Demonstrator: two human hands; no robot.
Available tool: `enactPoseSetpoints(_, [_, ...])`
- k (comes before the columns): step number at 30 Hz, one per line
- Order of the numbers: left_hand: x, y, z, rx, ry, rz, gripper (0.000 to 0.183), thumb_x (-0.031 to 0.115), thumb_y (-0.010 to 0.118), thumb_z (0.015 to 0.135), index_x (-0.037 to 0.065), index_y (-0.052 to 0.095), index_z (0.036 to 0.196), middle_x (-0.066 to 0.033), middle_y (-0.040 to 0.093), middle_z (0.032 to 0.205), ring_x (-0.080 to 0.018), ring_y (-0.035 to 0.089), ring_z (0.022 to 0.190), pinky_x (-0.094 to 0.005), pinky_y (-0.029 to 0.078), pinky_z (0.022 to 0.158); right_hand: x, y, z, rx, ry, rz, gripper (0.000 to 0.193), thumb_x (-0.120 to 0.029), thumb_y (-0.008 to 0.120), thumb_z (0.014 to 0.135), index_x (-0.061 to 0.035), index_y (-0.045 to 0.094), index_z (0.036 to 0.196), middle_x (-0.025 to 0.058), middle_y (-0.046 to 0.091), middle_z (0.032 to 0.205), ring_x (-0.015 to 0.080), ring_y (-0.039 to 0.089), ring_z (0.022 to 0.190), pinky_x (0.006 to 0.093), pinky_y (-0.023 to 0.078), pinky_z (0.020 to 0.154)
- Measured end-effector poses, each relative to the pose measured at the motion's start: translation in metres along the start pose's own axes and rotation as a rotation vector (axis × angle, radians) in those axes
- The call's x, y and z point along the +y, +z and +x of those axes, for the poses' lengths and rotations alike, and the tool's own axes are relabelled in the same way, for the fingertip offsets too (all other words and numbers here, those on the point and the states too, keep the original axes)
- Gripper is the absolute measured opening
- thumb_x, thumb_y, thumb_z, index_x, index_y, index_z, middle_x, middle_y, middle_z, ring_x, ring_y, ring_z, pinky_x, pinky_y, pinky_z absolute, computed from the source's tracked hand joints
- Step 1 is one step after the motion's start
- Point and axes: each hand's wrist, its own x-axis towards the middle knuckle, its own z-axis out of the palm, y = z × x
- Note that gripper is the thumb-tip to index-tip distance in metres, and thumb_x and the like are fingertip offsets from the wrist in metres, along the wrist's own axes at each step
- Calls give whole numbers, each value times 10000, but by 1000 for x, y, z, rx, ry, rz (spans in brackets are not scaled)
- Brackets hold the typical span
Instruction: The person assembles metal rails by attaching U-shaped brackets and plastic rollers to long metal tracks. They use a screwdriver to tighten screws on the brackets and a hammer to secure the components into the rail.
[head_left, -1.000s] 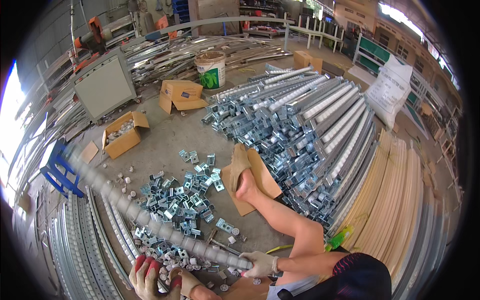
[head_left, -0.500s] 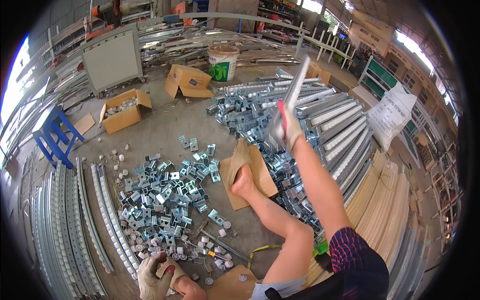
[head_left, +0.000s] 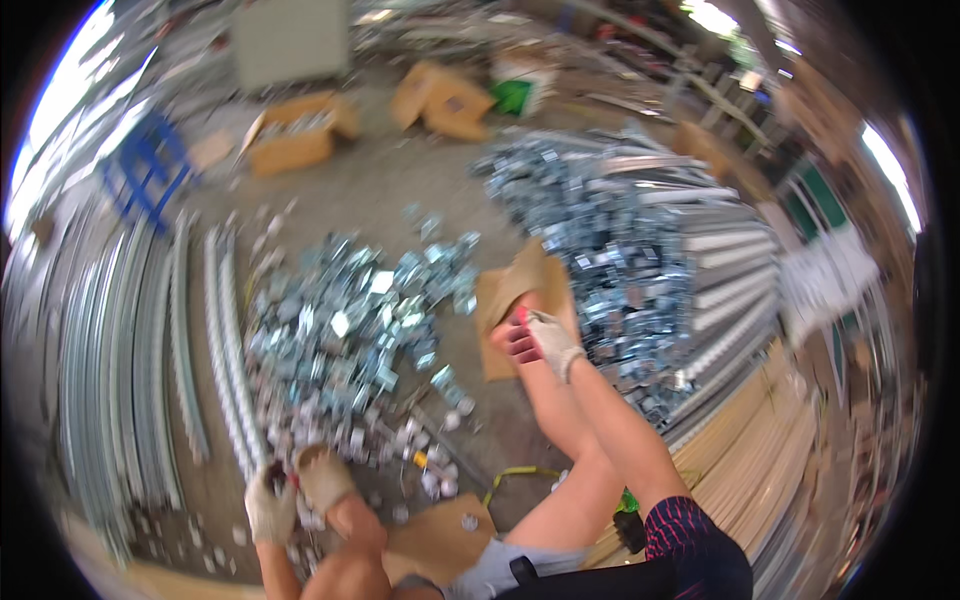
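Bright glints are thrown back by the small brackets (head_left: 350,325), which appear to be made of smooth plated metal. A duller grey metallic sheen is shown by the long rails (head_left: 120,380), while the paired rails (head_left: 222,350) are lined with white, plastic-looking rollers. The left hand (head_left: 270,508) and right hand (head_left: 550,343) are covered in matt, pale cloth gloves. Matt brown cardboard is seen in the open box (head_left: 290,155); blue plastic is seen in the stool (head_left: 146,140). The floor (head_left: 360,210) is finished in dull grey, concrete-like material.
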Motion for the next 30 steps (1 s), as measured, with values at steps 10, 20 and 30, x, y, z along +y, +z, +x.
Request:
enactPoseSetpoints(10, [-136, 35, -30, -99, -631, 545, 952, 669, 771, 802, 90, 533, 1520, -213, 613, 1440, -382, 570, 1372, -548, 373, 1187, 202, -9, -26, -63, 147, -297, 226, -284, 632, 1093, -110, 642, 1237, 43, 693, 927, 149, 677, 691, 283, 520, 512])
enactPoseSetpoints(20, [-190, 11, 35, 48, -977, -331, 752, 706, 633, 935, 0, 781, 1148, -169, 788, 1063, -295, 750, 964, -413, 571, 838, 252, 13, -35, -160, 227, -333, 177, -208, 575, 1113, -85, 626, 1229, 51, 675, 907, 142, 654, 663, 281, 522, 507])
enactPoseSetpoints(30, [-172, 22, 59, 194, -727, 201, 732, 604, 739, 876, 108, 662, 1409, -222, 683, 1383, -400, 652, 1279, -468, 516, 1089, 276, 45, -61, -116, 222, -463, 167, -174, 589, 1081, -93, 668, 1203, 18, 688, 921, 111, 652, 689, 274, 535, 567])
